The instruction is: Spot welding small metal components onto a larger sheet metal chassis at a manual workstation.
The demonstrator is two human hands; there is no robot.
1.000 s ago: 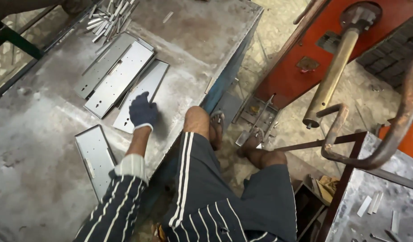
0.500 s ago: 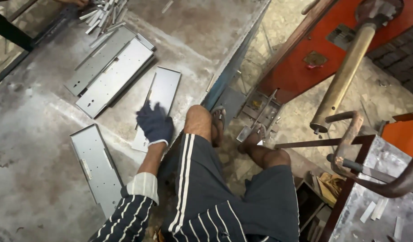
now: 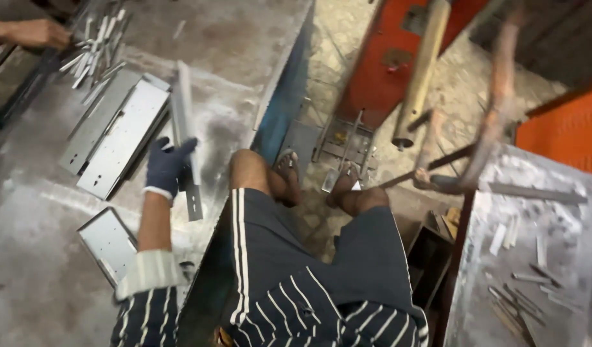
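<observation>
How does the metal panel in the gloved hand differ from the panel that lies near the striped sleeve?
The held panel is tipped up on its long edge, gripped by the gloved left hand; the near panel lies flat on the worktable, touched by no hand. The held panel shows mostly its narrow side; the near panel shows its broad face with raised rims. Both are grey sheet-metal pieces with small holes.
</observation>
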